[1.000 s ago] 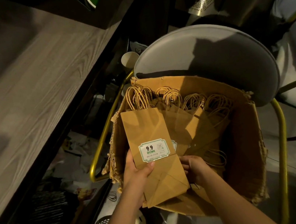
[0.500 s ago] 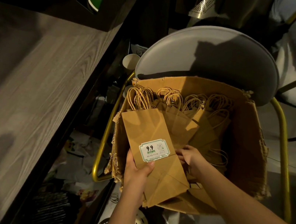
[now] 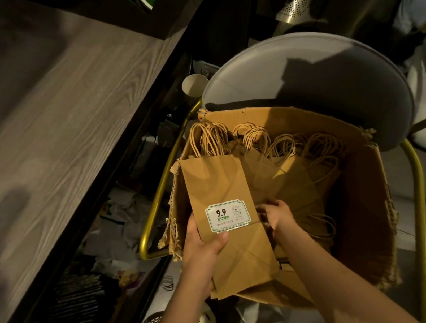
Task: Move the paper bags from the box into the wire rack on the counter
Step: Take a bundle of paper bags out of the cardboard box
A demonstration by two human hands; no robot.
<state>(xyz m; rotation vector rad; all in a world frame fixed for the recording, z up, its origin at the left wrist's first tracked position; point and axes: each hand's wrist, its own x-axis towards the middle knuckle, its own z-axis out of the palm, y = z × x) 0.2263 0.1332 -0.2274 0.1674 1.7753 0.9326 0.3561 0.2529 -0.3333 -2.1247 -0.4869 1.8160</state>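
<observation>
1. L hand grips a flat stack of kraft paper bags, thumb across the front under the label; long axis runs handles away, bottoms toward the person
2. R hand is just right of the stack, down in the cardboard box among the loose bags; fingers hidden, can't tell if gripping
3. Counter lies left of box, so L hand is nearer; wire rack not in view

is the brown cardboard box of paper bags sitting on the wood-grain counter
No, the brown cardboard box sits on the grey chair with the gold metal frame, beside the wood-grain counter.
</observation>
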